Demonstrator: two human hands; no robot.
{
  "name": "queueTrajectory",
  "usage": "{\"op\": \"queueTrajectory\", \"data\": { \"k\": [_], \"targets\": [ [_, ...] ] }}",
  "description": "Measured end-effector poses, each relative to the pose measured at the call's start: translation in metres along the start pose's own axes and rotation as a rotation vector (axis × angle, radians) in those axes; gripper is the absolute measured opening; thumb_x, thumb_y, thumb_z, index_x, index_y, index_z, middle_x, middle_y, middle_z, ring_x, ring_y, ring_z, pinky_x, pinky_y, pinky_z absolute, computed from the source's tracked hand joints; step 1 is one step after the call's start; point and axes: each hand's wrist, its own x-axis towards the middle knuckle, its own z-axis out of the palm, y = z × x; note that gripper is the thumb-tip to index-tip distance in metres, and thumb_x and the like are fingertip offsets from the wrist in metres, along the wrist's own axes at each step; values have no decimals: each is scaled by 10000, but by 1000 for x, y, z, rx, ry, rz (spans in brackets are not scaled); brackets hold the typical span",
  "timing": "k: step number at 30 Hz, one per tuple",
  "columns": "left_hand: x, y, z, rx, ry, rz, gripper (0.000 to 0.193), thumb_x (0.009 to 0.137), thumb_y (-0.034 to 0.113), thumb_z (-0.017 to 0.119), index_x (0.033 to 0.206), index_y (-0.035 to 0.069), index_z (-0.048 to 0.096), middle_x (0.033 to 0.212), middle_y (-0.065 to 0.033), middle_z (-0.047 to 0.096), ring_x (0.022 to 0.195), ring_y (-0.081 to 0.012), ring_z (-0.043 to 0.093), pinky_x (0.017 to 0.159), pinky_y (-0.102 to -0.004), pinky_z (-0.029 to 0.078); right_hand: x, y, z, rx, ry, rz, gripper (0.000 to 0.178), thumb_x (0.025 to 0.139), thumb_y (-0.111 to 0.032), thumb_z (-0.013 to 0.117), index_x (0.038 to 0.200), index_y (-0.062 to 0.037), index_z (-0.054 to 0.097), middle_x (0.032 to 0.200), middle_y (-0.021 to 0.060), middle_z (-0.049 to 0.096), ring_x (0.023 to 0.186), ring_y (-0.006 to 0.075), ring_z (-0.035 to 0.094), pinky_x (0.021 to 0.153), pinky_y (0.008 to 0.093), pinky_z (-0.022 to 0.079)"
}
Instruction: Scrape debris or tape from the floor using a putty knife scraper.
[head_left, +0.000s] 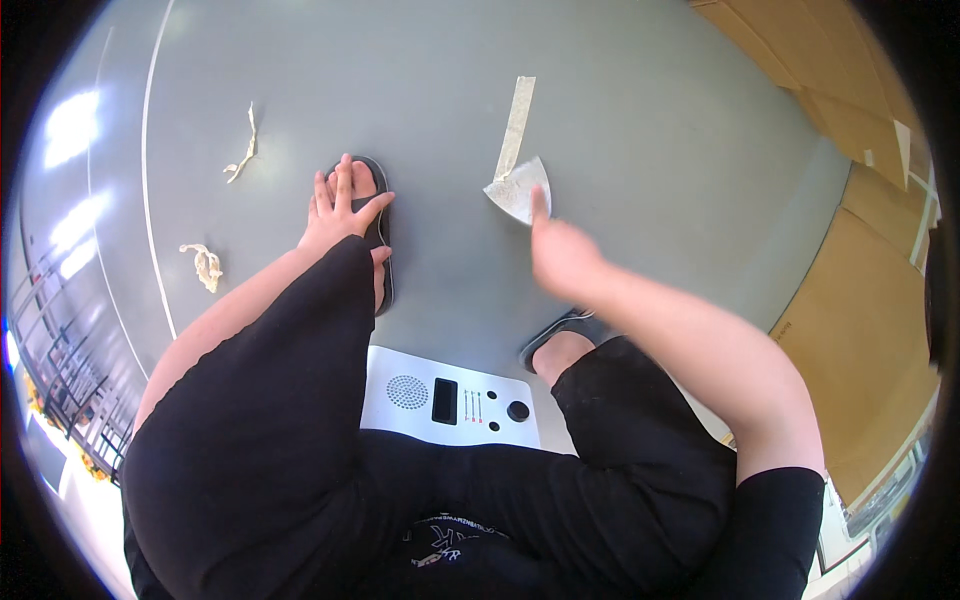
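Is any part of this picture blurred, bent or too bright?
Head view: the right hand is smeared by motion, while the left hand is sharp; the white floor line curves toward the rim from the fisheye lens; bright glare patches lie on the grey floor at the left; the corners are black.

My right hand [560, 250] is motion-blurred — its fingers' grip unclear; my knees hide the white panel's [400, 392] lower edge.

Warehouse: painted floor [620, 150], flattened cardboard [860, 330]
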Motion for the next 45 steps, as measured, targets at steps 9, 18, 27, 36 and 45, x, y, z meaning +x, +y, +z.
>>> {"op": "queueTrajectory", "data": {
  "k": [9, 18, 27, 36, 45],
  "targets": [
    [3, -3, 5, -2, -6, 11, 900, 775, 509, 826, 1543, 397, 370, 1689, -271, -68, 1493, -635, 50, 1206, -647, 262, -26, -9, 24, -250, -244, -78, 883, 918, -54, 551, 1626, 25, 30, 1176, 313, 618, 957, 390, 702, 827, 465, 590],
    [3, -1, 2, 23, -11, -4, 908, 775, 489, 831, 1547, 399, 364, 1691, -266, -69, 1494, -634, 50, 1189, -663, 280, 4, 4, -8, -82, -50, -6, 805, 1008, -125, 502, 1625, 11, 4, 1170, 275, 637, 1005, 398, 683, 875, 475, 562],
    [0, -2, -1, -17, -21, 0, 896, 783, 487, 824, 1548, 394, 366, 1690, -267, -71, 1493, -635, 58, 1194, -659, 276, -51, 11, 21, -378, 403, -367, 738, 789, -27, 665, 1473, 94, 416, 1309, 319, 492, 920, 325, 668, 727, 361, 603],
    [0, -4, 6, -4, 30, 26, 882, 792, 482, 818, 1546, 394, 369, 1687, -280, -67, 1493, -635, 59, 1198, -652, 272, -53, -4, 23, -533, 564, -1046, 394, 784, -139, 658, 1100, 96, 663, 1133, 241, 641, 847, 239, 638, 743, 337, 595],
    [1, -5, 11, -10, 78, 33, 890, 778, 495, 823, 1541, 400, 374, 1691, -269, -63, 1499, -623, 63, 1194, -661, 274, -32, -14, 25, -683, 161, -1111, 356, 869, -224, 637, 1134, 13, 650, 1290, 287, 599, 1219, 469, 583, 1149, 588, 361]
  ]
}}
